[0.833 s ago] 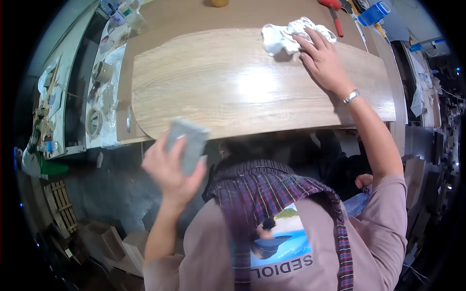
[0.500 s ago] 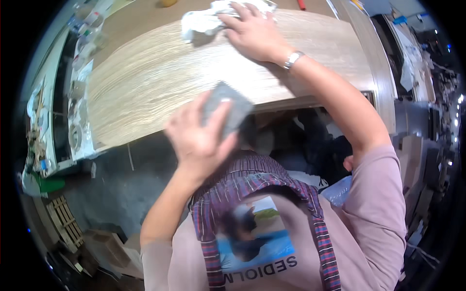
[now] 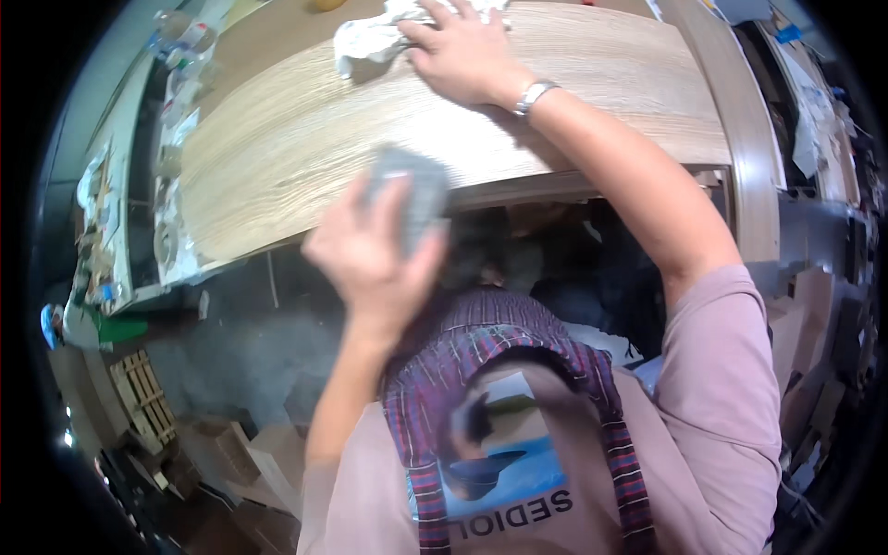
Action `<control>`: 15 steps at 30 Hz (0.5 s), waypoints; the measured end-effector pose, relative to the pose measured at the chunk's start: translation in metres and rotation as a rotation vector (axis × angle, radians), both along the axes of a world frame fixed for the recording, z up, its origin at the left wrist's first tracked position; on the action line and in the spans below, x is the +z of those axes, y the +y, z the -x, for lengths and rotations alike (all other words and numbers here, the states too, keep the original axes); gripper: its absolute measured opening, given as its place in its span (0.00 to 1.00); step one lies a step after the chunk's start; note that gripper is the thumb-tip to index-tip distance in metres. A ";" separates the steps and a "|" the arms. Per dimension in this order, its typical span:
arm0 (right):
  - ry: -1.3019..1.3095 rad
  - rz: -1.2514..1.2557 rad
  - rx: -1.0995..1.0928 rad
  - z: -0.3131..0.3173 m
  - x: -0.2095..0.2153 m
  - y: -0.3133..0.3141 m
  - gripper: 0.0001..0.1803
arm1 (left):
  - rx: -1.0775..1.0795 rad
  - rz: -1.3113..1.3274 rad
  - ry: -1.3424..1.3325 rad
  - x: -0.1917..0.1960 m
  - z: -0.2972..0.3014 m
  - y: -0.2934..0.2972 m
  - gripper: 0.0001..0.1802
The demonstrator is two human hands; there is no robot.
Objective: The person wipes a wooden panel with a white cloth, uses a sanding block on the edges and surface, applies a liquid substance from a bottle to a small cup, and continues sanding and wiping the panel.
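My left hand (image 3: 370, 254) is closed around a grey rectangular pad (image 3: 412, 190), blurred by motion, near the front edge of a pale wood-grain board (image 3: 277, 139). Whether the pad touches that edge I cannot tell. Farther off, my right hand (image 3: 467, 55) rests with spread fingers on a crumpled white cloth (image 3: 365, 42) at the board's far side. Its arm reaches across the board's right part, with a metal-banded watch at the wrist.
Clear plastic bottles (image 3: 185, 37) stand at the far left, above a roll of tape (image 3: 166, 242) by the board's left end. A raised wood-grain frame (image 3: 754, 166) borders the right. A wooden pallet (image 3: 143, 398) and cardboard boxes (image 3: 217, 449) are on the floor at lower left.
My left hand and the pad have shifted a little left across the view. My right hand stays on the cloth. The whole view has turned slightly.
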State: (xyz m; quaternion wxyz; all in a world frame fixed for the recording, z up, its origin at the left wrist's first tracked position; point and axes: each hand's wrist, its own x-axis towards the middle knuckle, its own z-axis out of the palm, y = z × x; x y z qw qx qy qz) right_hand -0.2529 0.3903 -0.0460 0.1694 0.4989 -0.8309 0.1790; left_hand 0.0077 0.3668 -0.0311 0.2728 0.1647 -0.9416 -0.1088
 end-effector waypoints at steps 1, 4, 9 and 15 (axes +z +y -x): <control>-0.190 0.086 0.148 0.001 0.003 -0.002 0.27 | -0.010 0.050 0.005 0.003 0.004 0.014 0.34; -0.018 0.115 0.085 0.002 0.004 0.007 0.26 | 0.066 0.071 -0.003 -0.007 -0.006 -0.015 0.34; -0.166 -0.101 0.041 -0.016 0.021 -0.001 0.29 | 0.798 -0.024 0.143 -0.017 -0.153 -0.180 0.29; 0.137 -0.085 -0.067 0.013 -0.018 -0.001 0.26 | 0.348 -0.003 0.220 -0.021 -0.092 -0.131 0.31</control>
